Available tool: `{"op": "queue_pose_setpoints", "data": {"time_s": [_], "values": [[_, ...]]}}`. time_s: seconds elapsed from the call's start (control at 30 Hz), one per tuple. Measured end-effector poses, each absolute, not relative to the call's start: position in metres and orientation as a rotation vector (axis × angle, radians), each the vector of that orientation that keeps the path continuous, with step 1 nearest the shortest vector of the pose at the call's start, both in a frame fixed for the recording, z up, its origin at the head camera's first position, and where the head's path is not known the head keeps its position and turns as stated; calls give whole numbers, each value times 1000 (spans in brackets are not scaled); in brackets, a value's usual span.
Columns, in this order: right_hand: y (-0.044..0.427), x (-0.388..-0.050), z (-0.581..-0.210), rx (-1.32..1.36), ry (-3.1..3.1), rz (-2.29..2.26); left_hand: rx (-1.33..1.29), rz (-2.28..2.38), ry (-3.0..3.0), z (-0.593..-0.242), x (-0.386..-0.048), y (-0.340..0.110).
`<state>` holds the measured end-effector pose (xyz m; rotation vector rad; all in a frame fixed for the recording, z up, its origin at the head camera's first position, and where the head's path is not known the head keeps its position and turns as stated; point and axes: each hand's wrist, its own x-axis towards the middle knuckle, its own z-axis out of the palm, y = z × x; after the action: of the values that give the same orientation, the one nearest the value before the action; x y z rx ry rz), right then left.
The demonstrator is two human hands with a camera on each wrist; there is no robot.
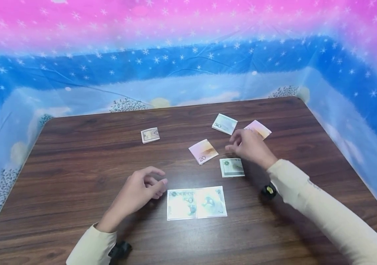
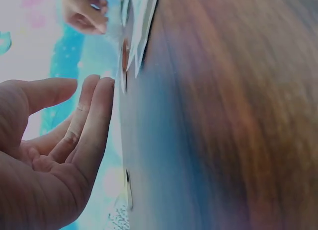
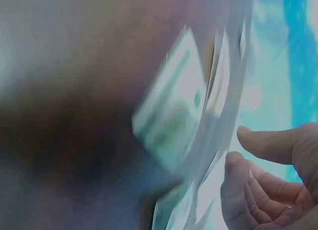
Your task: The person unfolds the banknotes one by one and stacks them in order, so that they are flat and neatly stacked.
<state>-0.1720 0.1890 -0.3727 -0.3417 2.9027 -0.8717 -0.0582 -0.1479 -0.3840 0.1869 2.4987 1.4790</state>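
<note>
A pale green 50 banknote (image 1: 181,206) lies opened out near the front of the table, with a crease down its middle. My left hand (image 1: 140,189) hovers just left of it, fingers loosely bent and holding nothing. Over the right side of the table is my right hand (image 1: 251,147), thumb and forefinger apart with nothing between them. Below that hand lies a folded green banknote (image 1: 232,168), and beyond it a folded 50 banknote (image 1: 224,124). The hand partly covers a folded pink-orange banknote (image 1: 261,129). To its left is a folded 20 banknote (image 1: 203,151).
A small folded brownish banknote (image 1: 150,135) sits apart at the back left of the dark wooden table (image 1: 85,162). Behind the table hangs a pink and blue cloth (image 1: 175,55) with snowflakes. Each wrist wears a small black device.
</note>
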Motion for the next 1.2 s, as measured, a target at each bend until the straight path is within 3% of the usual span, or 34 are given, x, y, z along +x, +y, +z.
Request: {"op": "queue_pose_setpoints", "data": {"time_s": [0.17, 0.37, 0.73, 1.2], "values": [[201, -213, -380, -155, 2945, -909, 128, 1660, 2383, -385, -60, -153], [205, -238, -386, 46, 2900, -1008, 103, 1757, 2307, -385, -61, -154], [197, -260, -392, 133, 2904, -940, 157, 1799, 2252, -383, -60, -154], [183, -260, -388, 173, 2830, -1066, 140, 1805, 2197, -382, -60, -154]]}}
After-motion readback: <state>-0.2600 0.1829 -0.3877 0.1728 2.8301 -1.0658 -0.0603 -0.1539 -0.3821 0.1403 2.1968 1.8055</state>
